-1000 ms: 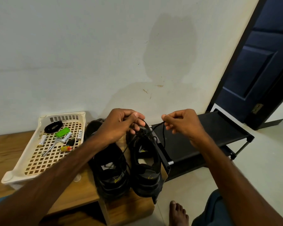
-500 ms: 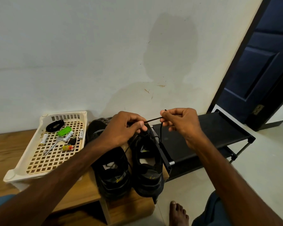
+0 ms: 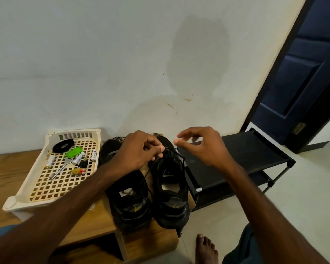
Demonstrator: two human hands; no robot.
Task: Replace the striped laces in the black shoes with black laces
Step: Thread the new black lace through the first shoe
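Two black shoes stand side by side on the wooden bench (image 3: 11,172), heels toward me: the left shoe (image 3: 129,202) and the right shoe (image 3: 171,193). My left hand (image 3: 139,151) hovers over their fronts and pinches a thin black lace (image 3: 148,173) that runs down between the shoes. My right hand (image 3: 200,145) floats just right of the right shoe's laced front, fingers loosely spread, holding nothing. A bit of striped lace (image 3: 120,138) shows behind the shoes against the wall.
A cream plastic basket (image 3: 23,197) on the bench holds a coiled black lace (image 3: 63,145), batteries, a green lighter and a key. A black shoe rack (image 3: 242,155) stands to the right, a dark door beyond it. My bare foot (image 3: 206,250) is on the floor.
My right hand has let go of the lace end it was pinching and spread its fingers. The left hand has dropped slightly lower over the shoes, still pinching the lace.
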